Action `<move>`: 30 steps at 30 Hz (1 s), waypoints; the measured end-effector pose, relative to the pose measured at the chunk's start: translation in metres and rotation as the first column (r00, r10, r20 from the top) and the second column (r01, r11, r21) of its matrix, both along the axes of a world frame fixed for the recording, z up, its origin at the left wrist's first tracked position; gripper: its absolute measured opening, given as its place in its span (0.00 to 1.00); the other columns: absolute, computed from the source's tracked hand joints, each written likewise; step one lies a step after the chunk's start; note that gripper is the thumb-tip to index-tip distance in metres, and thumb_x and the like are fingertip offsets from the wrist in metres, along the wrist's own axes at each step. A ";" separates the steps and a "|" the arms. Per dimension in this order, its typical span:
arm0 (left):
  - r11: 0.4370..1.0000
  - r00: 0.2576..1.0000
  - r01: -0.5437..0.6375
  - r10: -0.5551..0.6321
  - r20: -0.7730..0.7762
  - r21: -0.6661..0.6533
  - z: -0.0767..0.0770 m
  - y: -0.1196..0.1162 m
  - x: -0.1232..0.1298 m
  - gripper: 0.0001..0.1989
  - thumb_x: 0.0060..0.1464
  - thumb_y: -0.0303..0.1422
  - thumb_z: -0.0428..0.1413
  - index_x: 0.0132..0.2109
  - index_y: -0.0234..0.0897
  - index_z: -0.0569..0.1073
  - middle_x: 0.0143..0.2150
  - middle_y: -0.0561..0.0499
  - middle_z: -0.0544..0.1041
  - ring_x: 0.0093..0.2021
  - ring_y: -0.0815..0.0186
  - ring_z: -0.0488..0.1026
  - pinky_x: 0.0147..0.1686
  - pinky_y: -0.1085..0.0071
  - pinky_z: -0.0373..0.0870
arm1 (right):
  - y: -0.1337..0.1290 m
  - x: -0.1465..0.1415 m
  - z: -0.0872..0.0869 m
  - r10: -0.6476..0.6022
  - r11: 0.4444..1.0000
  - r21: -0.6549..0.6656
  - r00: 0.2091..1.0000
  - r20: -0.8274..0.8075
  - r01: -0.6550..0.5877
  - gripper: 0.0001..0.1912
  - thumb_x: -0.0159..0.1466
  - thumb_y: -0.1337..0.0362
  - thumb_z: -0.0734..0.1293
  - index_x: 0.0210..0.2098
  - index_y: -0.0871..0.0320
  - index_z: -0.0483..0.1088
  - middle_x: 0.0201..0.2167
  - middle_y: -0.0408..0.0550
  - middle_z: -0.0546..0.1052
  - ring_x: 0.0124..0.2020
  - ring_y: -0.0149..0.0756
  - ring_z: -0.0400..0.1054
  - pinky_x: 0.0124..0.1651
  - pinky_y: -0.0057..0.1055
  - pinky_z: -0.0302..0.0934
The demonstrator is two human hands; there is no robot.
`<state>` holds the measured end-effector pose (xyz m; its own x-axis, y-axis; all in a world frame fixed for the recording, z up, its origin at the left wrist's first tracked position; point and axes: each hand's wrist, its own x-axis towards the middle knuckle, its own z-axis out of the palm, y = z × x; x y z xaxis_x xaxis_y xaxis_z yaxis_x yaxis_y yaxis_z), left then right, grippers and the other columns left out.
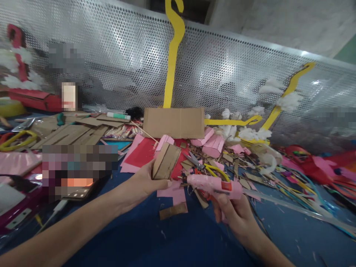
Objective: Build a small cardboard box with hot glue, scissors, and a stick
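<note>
Nearest, at the lower right of the frame, the right hand [236, 211] has its fingers curled round the handle of a pink glue gun [205, 183], whose tip points left. Just beyond the tip, near the middle, the left hand [147, 178] grips a small cardboard piece [168, 159] between thumb and fingers; gun and piece look just apart. Below them a cardboard strip [174, 211] lies by some pink paper [174, 191] on the blue cloth [139, 244]. Right of centre, scissors [215, 171] with yellow handles rest among scraps [228, 155]. Behind the left hand is red paper [141, 154]; to the right stand pink folded shapes [213, 145], their insides hidden. Left of centre, thin sticks [124, 131] lie in a heap, in what may be clear wrapping. Farther back, a brown box [174, 123] shows only its front, so its contents cannot be seen; a yellow hook [171, 63] rises behind that front. At the upper left, a red hook [20, 61] with white tufts [25, 55] stands over a red box [36, 99]. Perforated metal [111, 44] spans the background.
</note>
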<state>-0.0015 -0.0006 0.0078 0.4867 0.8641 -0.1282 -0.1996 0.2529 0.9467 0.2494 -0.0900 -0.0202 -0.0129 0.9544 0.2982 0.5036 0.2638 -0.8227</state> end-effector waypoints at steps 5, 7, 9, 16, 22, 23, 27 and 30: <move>1.000 1.000 0.011 -0.011 -0.022 -0.001 -0.002 0.000 -0.002 0.33 0.43 0.25 0.70 0.57 0.39 0.71 0.54 0.44 0.79 0.53 0.57 0.75 0.52 0.65 0.70 | 0.000 0.000 0.001 -0.001 1.000 0.012 1.000 0.019 0.000 0.32 0.72 0.42 0.57 0.20 0.57 0.66 0.13 0.43 0.67 0.16 0.29 0.59 0.21 0.27 0.54; 1.000 1.000 0.021 -0.021 -0.013 -0.004 -0.003 -0.001 -0.002 0.33 0.43 0.25 0.70 0.57 0.39 0.71 0.53 0.44 0.79 0.53 0.57 0.76 0.52 0.65 0.70 | 0.000 0.000 0.001 0.004 1.000 0.007 1.000 0.012 -0.004 0.32 0.72 0.42 0.57 0.21 0.57 0.66 0.13 0.43 0.68 0.16 0.29 0.59 0.20 0.27 0.53; 1.000 1.000 0.015 -0.015 -0.001 -0.018 -0.004 -0.001 -0.001 0.33 0.43 0.24 0.70 0.57 0.39 0.70 0.52 0.44 0.79 0.52 0.57 0.76 0.52 0.65 0.71 | 0.000 -0.001 0.002 -0.003 1.000 0.010 1.000 -0.002 0.003 0.31 0.72 0.41 0.58 0.23 0.57 0.67 0.13 0.43 0.68 0.15 0.29 0.59 0.19 0.26 0.53; 0.996 0.999 -0.018 0.022 0.047 -0.090 -0.003 0.000 0.001 0.28 0.48 0.29 0.70 0.54 0.37 0.70 0.42 0.44 0.82 0.41 0.57 0.81 0.46 0.62 0.75 | 0.001 -0.001 0.001 -0.015 0.999 0.036 1.000 -0.009 0.016 0.29 0.71 0.42 0.59 0.23 0.56 0.67 0.13 0.42 0.68 0.15 0.29 0.59 0.19 0.26 0.53; 0.997 0.998 -0.045 0.047 0.035 -0.059 -0.005 0.004 -0.001 0.22 0.50 0.35 0.70 0.50 0.35 0.75 0.43 0.44 0.81 0.40 0.59 0.80 0.41 0.65 0.75 | 0.001 -0.002 0.004 -0.016 0.999 0.036 1.000 0.020 0.015 0.32 0.71 0.41 0.58 0.21 0.57 0.67 0.12 0.43 0.68 0.15 0.29 0.60 0.19 0.26 0.53; 0.997 0.998 -0.054 0.056 0.025 -0.056 -0.005 0.004 -0.001 0.20 0.51 0.36 0.70 0.49 0.35 0.75 0.41 0.45 0.81 0.40 0.59 0.80 0.40 0.66 0.74 | 0.000 -0.003 0.004 -0.022 0.999 0.043 1.000 0.017 0.022 0.32 0.71 0.40 0.58 0.21 0.57 0.66 0.12 0.43 0.68 0.15 0.29 0.60 0.18 0.26 0.53; 0.995 0.995 -0.090 0.092 0.035 -0.052 -0.005 0.005 -0.002 0.17 0.52 0.38 0.68 0.45 0.35 0.75 0.35 0.48 0.77 0.37 0.61 0.76 0.37 0.66 0.72 | 0.000 -0.003 0.003 -0.022 0.999 0.045 1.000 0.015 0.021 0.32 0.71 0.42 0.58 0.20 0.56 0.65 0.12 0.43 0.67 0.15 0.28 0.59 0.19 0.26 0.54; 0.992 0.991 -0.113 0.115 0.063 -0.049 -0.004 0.004 -0.002 0.15 0.52 0.39 0.67 0.42 0.35 0.75 0.33 0.50 0.74 0.36 0.62 0.74 0.35 0.67 0.70 | 0.000 -0.002 0.002 -0.014 0.999 0.030 1.000 0.001 0.014 0.30 0.71 0.42 0.59 0.22 0.57 0.67 0.13 0.42 0.68 0.15 0.28 0.59 0.19 0.25 0.53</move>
